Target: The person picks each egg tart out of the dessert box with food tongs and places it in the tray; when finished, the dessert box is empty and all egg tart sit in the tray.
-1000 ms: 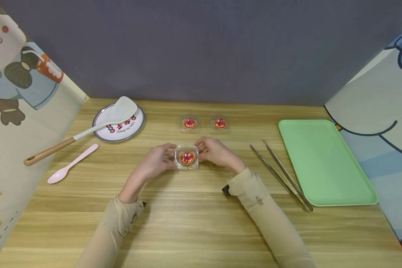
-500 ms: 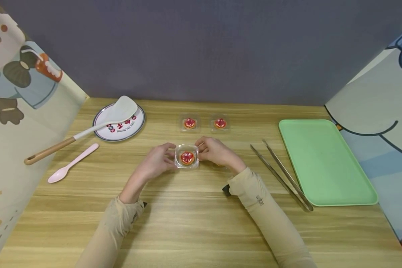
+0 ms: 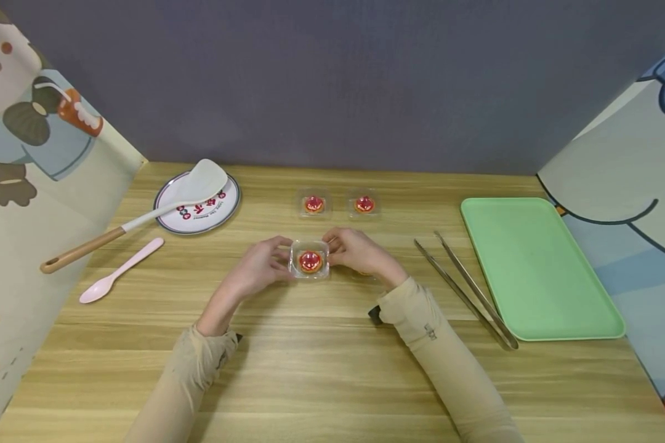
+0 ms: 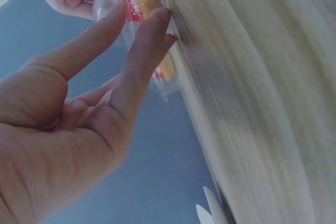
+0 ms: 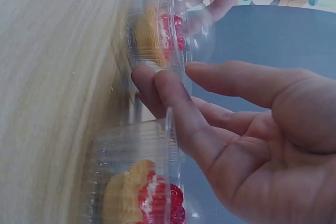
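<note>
A clear plastic box [image 3: 310, 275] stands in front of me with a small red-topped tart [image 3: 310, 261] inside. At its left edge my left hand [image 3: 259, 267] pinches the rim between thumb and fingers. My right hand [image 3: 360, 251] pinches the opposite edge; the right wrist view has the thumb above the rim and fingertips below it. Both lid and base of the box [image 5: 155, 35] look joined there. Close by my right hand, a second boxed tart [image 5: 152, 198] shows in the right wrist view; in the head view my forearm mostly hides it.
Behind stand two more boxed tarts [image 3: 313, 205]. On the left, a white spatula [image 3: 144, 218] with a wooden handle lies across a plate [image 3: 221, 216], near a pink spoon [image 3: 120, 271]. Metal tongs [image 3: 465, 289] lie beside a green tray [image 3: 543, 271] on the right.
</note>
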`<state>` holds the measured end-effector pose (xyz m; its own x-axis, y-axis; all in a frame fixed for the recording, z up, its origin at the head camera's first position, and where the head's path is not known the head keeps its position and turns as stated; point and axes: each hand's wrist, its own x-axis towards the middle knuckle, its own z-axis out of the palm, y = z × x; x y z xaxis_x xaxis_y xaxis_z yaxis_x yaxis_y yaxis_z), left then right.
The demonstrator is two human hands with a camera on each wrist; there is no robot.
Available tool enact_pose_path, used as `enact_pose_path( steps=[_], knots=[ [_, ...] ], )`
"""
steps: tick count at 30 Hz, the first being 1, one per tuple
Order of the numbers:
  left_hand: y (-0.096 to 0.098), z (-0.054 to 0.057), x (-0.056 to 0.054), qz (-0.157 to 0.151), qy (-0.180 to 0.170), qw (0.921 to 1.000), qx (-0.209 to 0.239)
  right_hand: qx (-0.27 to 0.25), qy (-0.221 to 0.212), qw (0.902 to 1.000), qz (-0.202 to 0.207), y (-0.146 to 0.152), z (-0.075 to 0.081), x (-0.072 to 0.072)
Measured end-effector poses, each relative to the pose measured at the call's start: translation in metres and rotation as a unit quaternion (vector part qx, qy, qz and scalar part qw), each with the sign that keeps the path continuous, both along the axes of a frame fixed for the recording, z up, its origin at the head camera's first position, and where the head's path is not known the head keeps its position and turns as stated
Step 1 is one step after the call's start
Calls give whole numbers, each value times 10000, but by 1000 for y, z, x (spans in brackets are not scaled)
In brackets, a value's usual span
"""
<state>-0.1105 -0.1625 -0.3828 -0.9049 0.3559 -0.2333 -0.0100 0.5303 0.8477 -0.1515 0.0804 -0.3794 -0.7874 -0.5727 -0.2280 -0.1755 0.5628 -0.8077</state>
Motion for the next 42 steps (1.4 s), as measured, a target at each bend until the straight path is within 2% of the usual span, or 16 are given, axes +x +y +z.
enact_pose_path(
  steps=[14, 19, 22, 27, 31, 36, 42],
  knots=[
    [-4, -1, -1, -96, 156, 9998, 9, 175, 244, 9995, 97, 2, 3, 3],
    [-3, -1, -1, -81, 117, 9999, -68, 126, 183, 9997, 110, 1, 4, 3],
    [-3, -1, -1, -94, 192, 9996, -161, 110, 139, 9998, 97, 1, 5, 4],
    [-3, 1, -1, -130, 366, 9988, -297, 227, 327, 9991, 110, 1, 6, 5],
    [-3, 3, 0, -69, 263, 9995, -156, 306, 424, 9986, 63, 1, 7, 7],
    [-4, 3, 0, 13, 112, 9999, 62, 218, 341, 9992, -10, 1, 10, 9],
    [-6, 6, 1, 42, 81, 9999, 109, 159, 359, 9992, -7, -1, 11, 10]
  ],
)
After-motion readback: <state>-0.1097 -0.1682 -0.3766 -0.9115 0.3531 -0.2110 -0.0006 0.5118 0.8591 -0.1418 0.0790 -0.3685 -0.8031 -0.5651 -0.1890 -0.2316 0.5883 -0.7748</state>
